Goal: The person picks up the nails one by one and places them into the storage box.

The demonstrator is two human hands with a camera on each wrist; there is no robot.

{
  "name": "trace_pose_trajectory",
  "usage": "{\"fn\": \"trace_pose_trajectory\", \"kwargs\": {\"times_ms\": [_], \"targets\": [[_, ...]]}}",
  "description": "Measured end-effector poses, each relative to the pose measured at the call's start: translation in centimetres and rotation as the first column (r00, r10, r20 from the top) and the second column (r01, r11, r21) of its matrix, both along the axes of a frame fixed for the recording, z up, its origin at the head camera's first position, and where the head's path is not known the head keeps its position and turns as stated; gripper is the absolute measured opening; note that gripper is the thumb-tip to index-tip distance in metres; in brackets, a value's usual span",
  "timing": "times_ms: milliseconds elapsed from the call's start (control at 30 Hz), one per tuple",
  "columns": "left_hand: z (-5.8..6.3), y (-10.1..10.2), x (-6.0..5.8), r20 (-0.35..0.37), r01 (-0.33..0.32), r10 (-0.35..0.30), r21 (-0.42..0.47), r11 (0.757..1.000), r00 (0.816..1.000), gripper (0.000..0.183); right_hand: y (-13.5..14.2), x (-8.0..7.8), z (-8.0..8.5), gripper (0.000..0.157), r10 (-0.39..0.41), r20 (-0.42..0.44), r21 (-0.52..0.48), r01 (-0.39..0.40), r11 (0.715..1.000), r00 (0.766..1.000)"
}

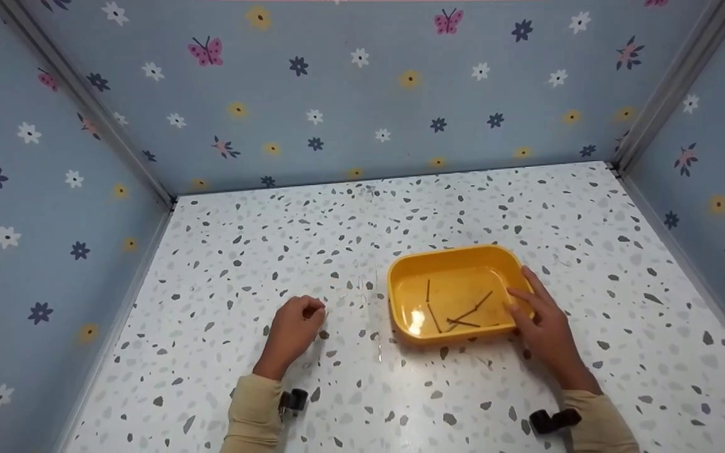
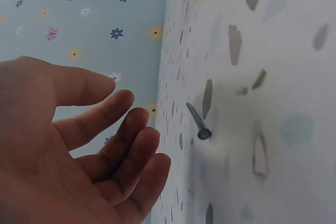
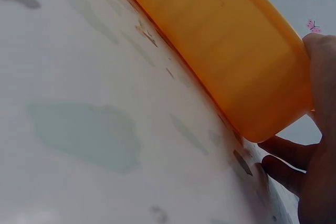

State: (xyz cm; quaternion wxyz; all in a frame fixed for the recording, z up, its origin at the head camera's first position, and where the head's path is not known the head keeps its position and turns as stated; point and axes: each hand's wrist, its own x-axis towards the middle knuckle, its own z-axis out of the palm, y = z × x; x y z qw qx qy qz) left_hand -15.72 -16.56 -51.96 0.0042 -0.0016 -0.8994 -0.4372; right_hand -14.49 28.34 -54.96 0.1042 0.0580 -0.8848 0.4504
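Note:
A yellow plastic tray [image 1: 457, 253] stands on the speckled table, several thin dark nails [image 1: 463, 314] scattered over its floor. At its right end my right hand [image 1: 548, 327] grips the wall, with thumb and a finger over the rim and other fingers outside. The right wrist view shows the tray's outer side [image 3: 220, 51] close up, fingers low against its corner. Left of the tray, my left hand [image 1: 296, 324] hovers over the table with loosely curled fingers and nothing between them. Beside those fingertips, a single nail [image 2: 198, 121] shows on the table in the left wrist view.
The white speckled tabletop [image 1: 262, 251] is bounded by blue flowered panels at the back [image 1: 337, 94], left [image 1: 41, 251] and right [image 1: 715, 189]. Dark wrist mounts [image 1: 554, 420] sit on both sleeves.

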Motion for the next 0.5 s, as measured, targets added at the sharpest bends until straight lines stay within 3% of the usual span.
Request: {"fn": "trace_pose_trajectory", "kwargs": {"times_ms": [167,500], "targets": [[-0.6,-1.2,0.9,0.02,0.052,-0.051,-0.095,0.994,0.999,0.017,0.0,-0.1,0.0,0.035,-0.002,-0.008,0.002,0.002,1.0,1.0],[-1.2,-2.6,2.2,0.112,0.134,-0.121,-0.121,0.984,0.986,0.039,0.0,0.0,0.0,0.035,-0.002,-0.005,-0.009,0.002,1.0,1.0]]}}
